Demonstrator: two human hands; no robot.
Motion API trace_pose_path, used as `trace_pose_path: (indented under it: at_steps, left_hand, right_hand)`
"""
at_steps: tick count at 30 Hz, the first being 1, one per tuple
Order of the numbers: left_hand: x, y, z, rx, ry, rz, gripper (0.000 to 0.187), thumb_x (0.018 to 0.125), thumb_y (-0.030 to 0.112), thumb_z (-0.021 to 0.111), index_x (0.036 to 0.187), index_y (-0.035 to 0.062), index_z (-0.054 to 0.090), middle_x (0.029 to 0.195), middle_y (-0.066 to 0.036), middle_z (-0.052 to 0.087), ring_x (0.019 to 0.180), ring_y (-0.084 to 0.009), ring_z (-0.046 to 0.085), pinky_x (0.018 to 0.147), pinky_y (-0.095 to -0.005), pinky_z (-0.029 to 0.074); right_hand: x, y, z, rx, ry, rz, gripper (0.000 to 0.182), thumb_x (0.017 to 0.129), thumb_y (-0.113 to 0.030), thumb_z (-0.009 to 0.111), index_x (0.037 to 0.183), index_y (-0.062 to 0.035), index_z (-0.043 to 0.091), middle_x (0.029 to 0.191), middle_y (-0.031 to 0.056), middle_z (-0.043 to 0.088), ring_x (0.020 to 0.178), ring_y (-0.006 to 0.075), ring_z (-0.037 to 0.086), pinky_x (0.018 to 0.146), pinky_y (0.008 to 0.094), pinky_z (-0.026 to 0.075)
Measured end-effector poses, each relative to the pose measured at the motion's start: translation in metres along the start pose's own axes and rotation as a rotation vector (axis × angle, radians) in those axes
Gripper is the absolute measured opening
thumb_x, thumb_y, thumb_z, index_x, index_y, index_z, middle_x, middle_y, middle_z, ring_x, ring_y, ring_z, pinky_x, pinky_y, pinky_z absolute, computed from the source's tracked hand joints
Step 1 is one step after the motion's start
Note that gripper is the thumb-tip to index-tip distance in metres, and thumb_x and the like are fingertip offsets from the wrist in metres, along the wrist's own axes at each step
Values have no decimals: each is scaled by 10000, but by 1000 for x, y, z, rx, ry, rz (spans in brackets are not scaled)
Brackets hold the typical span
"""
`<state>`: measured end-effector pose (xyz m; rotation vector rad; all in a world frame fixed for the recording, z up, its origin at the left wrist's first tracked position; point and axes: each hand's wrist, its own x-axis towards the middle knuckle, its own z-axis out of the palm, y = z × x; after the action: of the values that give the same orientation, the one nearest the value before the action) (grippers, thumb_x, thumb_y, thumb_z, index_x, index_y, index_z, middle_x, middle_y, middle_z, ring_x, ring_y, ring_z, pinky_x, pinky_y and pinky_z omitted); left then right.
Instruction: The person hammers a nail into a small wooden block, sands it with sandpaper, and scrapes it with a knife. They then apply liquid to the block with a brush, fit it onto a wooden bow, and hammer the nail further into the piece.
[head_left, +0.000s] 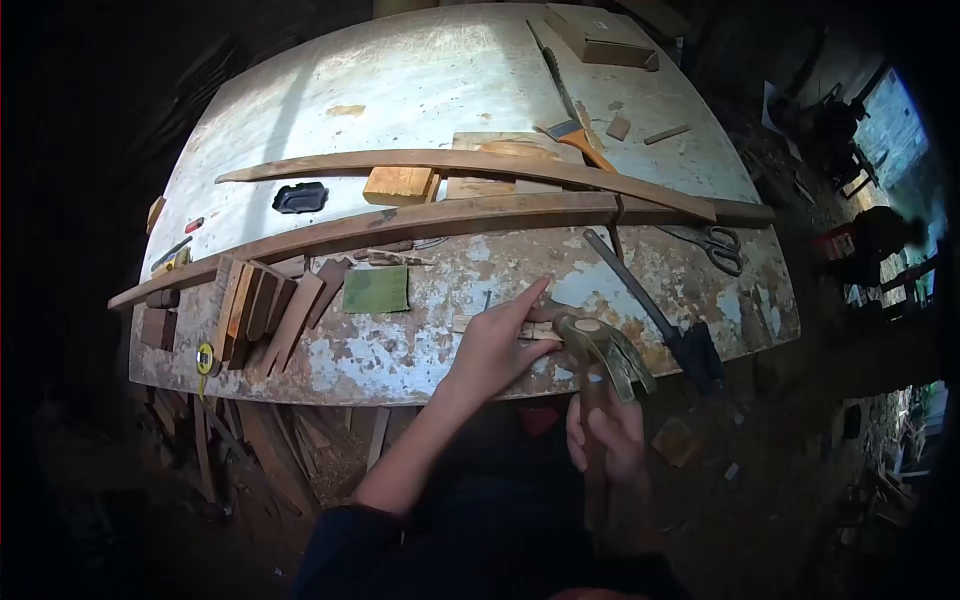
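Paint-flaked workbench (pixel 420 110), centre | your right hand (pixel 610 435) grips claw hammer (pixel 598 352), lower centre | your left hand (pixel 492 348) alongside, hold unclear

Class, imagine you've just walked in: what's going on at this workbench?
A person's right hand grips a hammer by its handle. Their left hand is at a narrow piece of wood, close to the hammer's head. Long wooden strips lie across the bench beyond.
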<state>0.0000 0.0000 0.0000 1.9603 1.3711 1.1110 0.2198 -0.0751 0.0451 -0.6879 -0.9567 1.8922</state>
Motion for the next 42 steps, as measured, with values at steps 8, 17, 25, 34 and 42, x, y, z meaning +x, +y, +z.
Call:
trace_pose_path:
  at_steps: [8,17,25,34,42]
  left_hand:
    - [7,-3,-10,47,14,-1,975,768,192,991,1614,93,517,1139,-149,823,1070,-355,797,912,-409,637]
    - [3,0,-4,37,26,0,1005,762,183,994,1631,99,495,1127,-146,826,1064,-352,801,907,-412,640]
    - [7,10,0,95,102,84,577,831,201,950,1342,44,732,1053,-144,823,950,-332,806,847,-394,636]
    - [9,7,6,80,123,129,150,905,139,856,966,12,805,910,-142,776,836,-334,763,758,-417,609]
    - [9,9,6,77,112,120,90,922,86,833,943,5,800,895,-145,770,814,-331,757,732,-415,601]
  right_hand:
    - [4,17,0,46,-23,-190,662,1087,-355,642,1553,45,395,789,105,580,516,153,556,445,276,466]
    - [-2,12,2,70,-83,-224,628,1113,-320,606,1535,93,394,811,112,584,508,146,541,448,277,457]
    - [14,9,-8,-18,6,-293,482,1132,-201,545,1498,90,427,854,119,634,544,136,573,490,249,461]
    - [71,20,-44,-334,207,-303,500,1128,-91,546,1579,78,411,1083,157,773,556,61,583,513,217,476]
    - [75,18,-43,-376,266,-200,645,1122,-83,566,1685,78,296,1078,133,791,550,49,577,499,212,479]
